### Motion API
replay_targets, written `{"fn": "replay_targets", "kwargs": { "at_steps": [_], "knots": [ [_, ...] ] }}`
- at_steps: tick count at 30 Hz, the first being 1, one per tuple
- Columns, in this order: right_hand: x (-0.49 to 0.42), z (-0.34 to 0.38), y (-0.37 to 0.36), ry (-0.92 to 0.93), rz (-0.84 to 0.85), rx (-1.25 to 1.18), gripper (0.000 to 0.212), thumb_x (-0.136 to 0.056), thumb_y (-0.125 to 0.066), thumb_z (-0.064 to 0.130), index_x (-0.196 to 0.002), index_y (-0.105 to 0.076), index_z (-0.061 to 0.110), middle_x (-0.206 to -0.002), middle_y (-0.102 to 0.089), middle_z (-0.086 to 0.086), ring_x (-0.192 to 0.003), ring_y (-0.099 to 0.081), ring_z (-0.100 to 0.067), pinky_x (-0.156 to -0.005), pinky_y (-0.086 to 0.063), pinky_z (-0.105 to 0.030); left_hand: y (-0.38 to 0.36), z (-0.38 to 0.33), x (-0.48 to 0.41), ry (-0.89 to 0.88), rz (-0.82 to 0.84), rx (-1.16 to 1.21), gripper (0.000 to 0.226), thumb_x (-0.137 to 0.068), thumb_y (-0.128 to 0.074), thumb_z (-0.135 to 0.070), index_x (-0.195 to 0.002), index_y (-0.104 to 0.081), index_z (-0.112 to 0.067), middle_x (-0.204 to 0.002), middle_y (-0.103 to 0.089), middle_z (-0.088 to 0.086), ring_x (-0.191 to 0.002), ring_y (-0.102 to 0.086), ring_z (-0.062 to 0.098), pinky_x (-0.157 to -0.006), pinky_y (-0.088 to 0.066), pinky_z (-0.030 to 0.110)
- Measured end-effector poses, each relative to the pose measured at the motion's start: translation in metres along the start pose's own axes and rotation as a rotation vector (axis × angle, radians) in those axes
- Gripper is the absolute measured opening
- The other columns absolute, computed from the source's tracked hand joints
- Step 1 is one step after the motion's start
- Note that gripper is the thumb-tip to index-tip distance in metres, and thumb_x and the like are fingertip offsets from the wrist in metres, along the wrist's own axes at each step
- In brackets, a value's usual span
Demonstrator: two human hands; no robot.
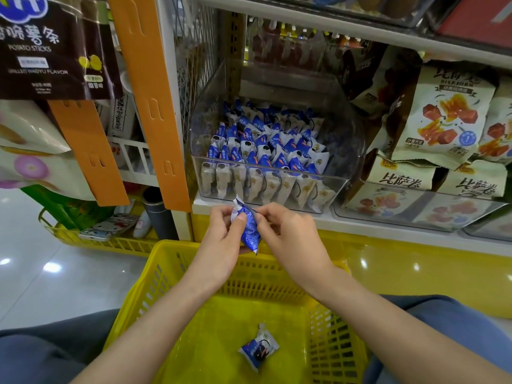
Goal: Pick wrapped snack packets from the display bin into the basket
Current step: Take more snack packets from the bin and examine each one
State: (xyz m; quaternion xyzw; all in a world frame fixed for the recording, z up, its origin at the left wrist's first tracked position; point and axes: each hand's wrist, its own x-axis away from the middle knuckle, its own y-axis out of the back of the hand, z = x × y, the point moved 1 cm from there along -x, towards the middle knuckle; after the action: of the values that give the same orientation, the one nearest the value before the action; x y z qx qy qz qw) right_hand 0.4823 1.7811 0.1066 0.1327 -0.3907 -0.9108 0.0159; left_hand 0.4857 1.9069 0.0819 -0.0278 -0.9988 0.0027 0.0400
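Note:
A blue-and-white wrapped snack packet [248,228] hangs upright between both hands, above the far rim of the yellow basket [155,275]. My left hand [221,239] grips its left side and lower end. My right hand [288,234] pinches its upper right edge. One more packet [259,347] of the same kind lies on the basket floor. The clear display bin [340,187] on the shelf just beyond my hands holds several rows of these packets.
A second clear bin [415,214] with beige snack bags stands to the right. Orange hanging strips [151,106] and dark potato-stick bags [50,51] hang at the left. Another yellow basket [91,239] sits on the floor at the left. My knees flank the basket.

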Motion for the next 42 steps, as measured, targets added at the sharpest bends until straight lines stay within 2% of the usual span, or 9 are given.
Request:
{"fn": "replay_targets", "kwargs": {
  "at_steps": [6,12,17,22,27,31,35,38,42],
  "knots": [
    [0.001,0.000,-0.002,0.102,0.098,0.063,0.020,-0.094,-0.049,0.020,-0.108,-0.062,0.014,-0.090,-0.071,-0.011,-0.085,-0.064,-0.031,-0.072,-0.049,-0.044,0.003,-0.003,0.002,0.034,-0.022,-0.041,0.029,-0.087,-0.058,-0.027,-0.110,-0.042,-0.020,-0.110,-0.061,0.004,-0.085,-0.064,0.008,-0.060,-0.053,0.018],
    [-0.001,-0.001,-0.001,0.060,0.070,-0.050,0.019,-0.095,-0.050,0.021,-0.106,-0.064,0.017,-0.089,-0.071,0.001,-0.081,-0.065,-0.011,-0.074,-0.051,-0.035,0.006,-0.009,0.000,0.064,-0.051,-0.086,0.015,-0.093,-0.053,-0.020,-0.105,-0.045,-0.024,-0.106,-0.062,0.005,-0.093,-0.065,0.023,-0.082,-0.055,0.043],
    [0.001,-0.001,-0.005,0.014,0.045,-0.140,0.018,-0.094,-0.051,0.020,-0.106,-0.065,0.015,-0.090,-0.071,0.001,-0.081,-0.066,-0.008,-0.074,-0.054,-0.036,0.007,-0.007,0.001,0.104,-0.058,-0.028,0.013,-0.092,-0.053,-0.019,-0.096,-0.045,-0.028,-0.102,-0.063,0.003,-0.077,-0.066,0.007,-0.059,-0.056,0.021],
    [0.000,0.001,-0.008,0.004,0.148,-0.252,0.025,-0.092,-0.054,0.025,-0.116,-0.059,0.019,-0.110,-0.066,0.008,-0.100,-0.059,0.001,-0.088,-0.050,-0.026,0.014,-0.009,-0.003,0.179,-0.104,0.233,0.035,-0.093,-0.052,-0.025,-0.121,-0.045,-0.007,-0.109,-0.065,0.013,-0.091,-0.068,0.016,-0.065,-0.058,0.026],
    [0.006,0.001,-0.013,0.141,0.240,-0.140,0.056,-0.085,-0.063,0.033,-0.135,-0.042,0.020,-0.129,-0.050,0.006,-0.117,-0.044,0.002,-0.101,-0.037,-0.016,0.018,-0.015,-0.004,0.252,-0.090,0.465,0.036,-0.094,-0.047,-0.027,-0.119,-0.053,-0.002,-0.101,-0.070,0.015,-0.087,-0.071,0.021,-0.060,-0.057,0.026],
    [0.002,0.000,-0.007,0.145,0.153,-0.104,0.040,-0.088,-0.059,0.015,-0.127,-0.052,0.018,-0.116,-0.054,0.005,-0.103,-0.049,0.002,-0.088,-0.042,-0.010,0.016,-0.013,-0.003,0.265,-0.042,0.310,0.043,-0.092,-0.049,-0.033,-0.126,-0.048,-0.006,-0.106,-0.069,0.013,-0.095,-0.069,0.022,-0.080,-0.056,0.036],
    [-0.004,0.000,0.000,0.076,0.110,-0.165,0.021,-0.089,-0.059,0.024,-0.110,-0.062,0.021,-0.100,-0.063,0.007,-0.085,-0.054,0.002,-0.072,-0.041,-0.007,0.018,-0.013,-0.001,0.196,-0.084,0.049,0.045,-0.089,-0.050,-0.044,-0.128,-0.043,-0.021,-0.120,-0.057,-0.001,-0.104,-0.058,0.010,-0.097,-0.046,0.036],
    [-0.008,-0.003,0.006,0.013,0.079,-0.203,0.017,-0.092,-0.055,0.029,-0.094,-0.066,0.016,-0.073,-0.062,0.007,-0.063,-0.050,-0.001,-0.058,-0.038,-0.011,0.019,-0.017,0.000,0.144,-0.038,-0.048,0.027,-0.091,-0.044,-0.047,-0.106,-0.055,-0.027,-0.108,-0.061,-0.002,-0.094,-0.058,0.008,-0.089,-0.046,0.029],
    [-0.017,-0.007,0.017,-0.078,0.073,-0.269,0.022,-0.090,-0.056,0.030,-0.076,-0.069,0.019,-0.053,-0.055,0.006,-0.048,-0.046,-0.001,-0.050,-0.035,-0.015,0.020,-0.026,0.003,0.104,0.069,-0.042,0.034,-0.076,-0.051,-0.054,-0.086,-0.062,-0.024,-0.088,-0.070,-0.002,-0.085,-0.066,0.010,-0.077,-0.052,0.025]
  ]
}}
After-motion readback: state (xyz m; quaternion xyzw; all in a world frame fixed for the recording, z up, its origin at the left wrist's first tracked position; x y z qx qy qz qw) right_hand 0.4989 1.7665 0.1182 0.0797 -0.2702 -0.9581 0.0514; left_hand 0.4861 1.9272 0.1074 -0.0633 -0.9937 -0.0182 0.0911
